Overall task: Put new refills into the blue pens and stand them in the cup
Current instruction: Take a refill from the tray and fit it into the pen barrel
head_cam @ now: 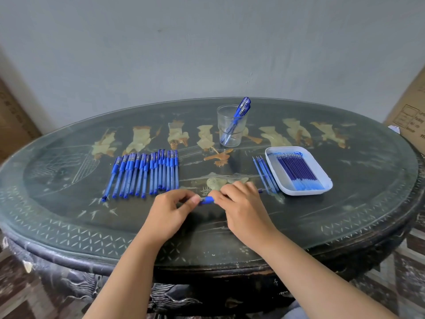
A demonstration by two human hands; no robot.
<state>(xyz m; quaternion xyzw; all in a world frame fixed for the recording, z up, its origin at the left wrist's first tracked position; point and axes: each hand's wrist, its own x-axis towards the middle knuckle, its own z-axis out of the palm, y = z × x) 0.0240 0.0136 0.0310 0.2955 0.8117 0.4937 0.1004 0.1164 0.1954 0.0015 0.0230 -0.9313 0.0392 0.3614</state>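
Note:
Both hands hold one blue pen level above the table's front middle. My left hand pinches its left end and my right hand grips its barrel; the far end sticks out at my right hand's right side. A row of several capped blue pens lies to the left. Behind stands a clear cup with two blue pens leaning in it. A white tray on the right holds several blue refills, and three loose refills lie beside its left rim.
The work surface is a dark oval table with a glass top and pale inlaid figures, standing against a grey wall. Cardboard boxes stand at the far right and far left.

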